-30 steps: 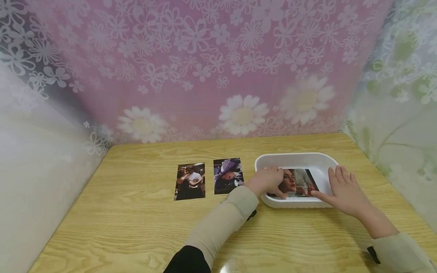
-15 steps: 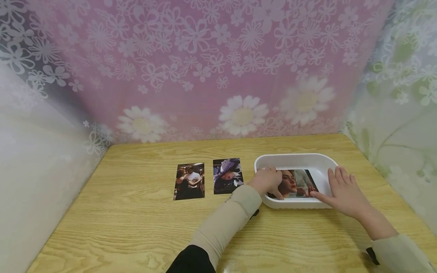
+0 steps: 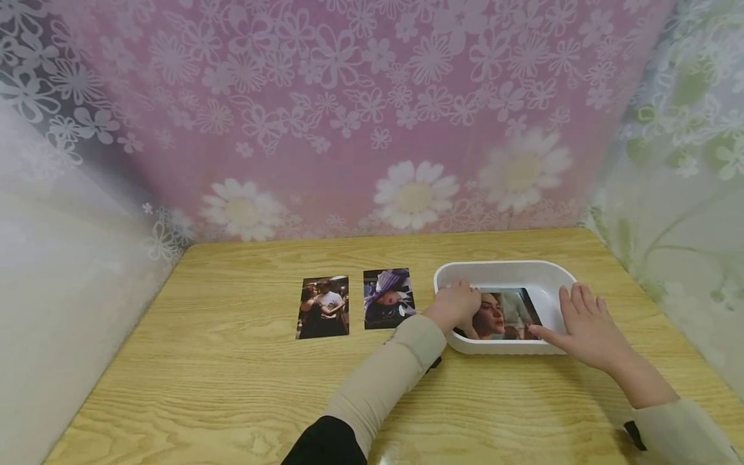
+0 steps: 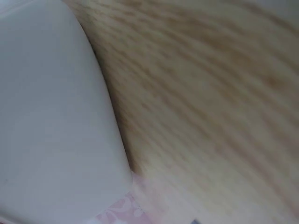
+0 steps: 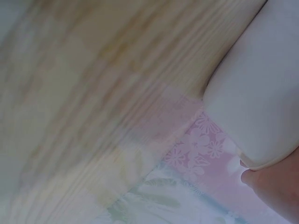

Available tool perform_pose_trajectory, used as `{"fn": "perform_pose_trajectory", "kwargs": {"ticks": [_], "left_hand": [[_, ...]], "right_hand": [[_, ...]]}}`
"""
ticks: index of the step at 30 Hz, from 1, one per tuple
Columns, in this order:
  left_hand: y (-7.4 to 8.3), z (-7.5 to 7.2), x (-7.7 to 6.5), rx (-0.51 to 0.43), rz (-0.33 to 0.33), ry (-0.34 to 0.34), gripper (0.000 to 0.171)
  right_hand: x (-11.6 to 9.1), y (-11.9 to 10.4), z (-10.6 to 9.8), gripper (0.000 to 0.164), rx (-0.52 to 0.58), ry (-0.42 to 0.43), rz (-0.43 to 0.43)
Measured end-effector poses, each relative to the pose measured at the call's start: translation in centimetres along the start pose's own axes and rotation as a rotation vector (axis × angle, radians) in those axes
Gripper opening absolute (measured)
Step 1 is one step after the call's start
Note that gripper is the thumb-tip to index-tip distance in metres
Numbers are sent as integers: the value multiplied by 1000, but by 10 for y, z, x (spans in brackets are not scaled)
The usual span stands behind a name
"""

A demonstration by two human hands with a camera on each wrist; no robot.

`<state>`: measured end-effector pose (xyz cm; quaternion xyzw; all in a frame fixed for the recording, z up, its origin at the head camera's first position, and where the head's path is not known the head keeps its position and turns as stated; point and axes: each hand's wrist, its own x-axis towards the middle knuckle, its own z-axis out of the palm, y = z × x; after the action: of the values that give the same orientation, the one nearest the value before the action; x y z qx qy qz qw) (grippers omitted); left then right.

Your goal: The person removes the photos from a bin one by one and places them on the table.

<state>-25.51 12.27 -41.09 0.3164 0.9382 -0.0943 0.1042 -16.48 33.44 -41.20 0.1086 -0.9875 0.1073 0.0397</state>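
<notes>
I see some dark marks on the left cuff (image 3: 415, 341) that are too small to read, and the hands and the white tub (image 3: 506, 263) are almost where they were a second ago, but the face on the photo (image 3: 494, 318) shows a tiny bit lower. That photo lies inside the tub, the left hand (image 3: 455, 307) reaching over its left end, and I can't tell if those fingers are bent or straight. The right hand (image 3: 594, 332) has its fingers straight and its thumb spread, touching the tub's right end.
</notes>
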Motion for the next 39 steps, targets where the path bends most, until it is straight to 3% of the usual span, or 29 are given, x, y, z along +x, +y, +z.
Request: {"fn": "perform_pose_trajectory", "kwargs": {"ticks": [8,13,21,31,36,39], "left_hand": [[-1,1,1,-39,-1,80,77],[-4,-1,0,-67,50,170,72],[-11,-5,1,-349,127,281,34],[-13,-4,2,-450,147,312,30],[-16,-2,3,-577,146,336,30],[-18,-1,3,-654,138,385,29]], "right_hand": [[2,2,1,98,-2,19,0],[2,1,0,98,10,12,-4],[1,1,-3,97,7,6,-7],[0,0,-2,96,20,9,-6],[1,1,0,96,19,18,-18],[1,1,1,97,14,13,-16]]}}
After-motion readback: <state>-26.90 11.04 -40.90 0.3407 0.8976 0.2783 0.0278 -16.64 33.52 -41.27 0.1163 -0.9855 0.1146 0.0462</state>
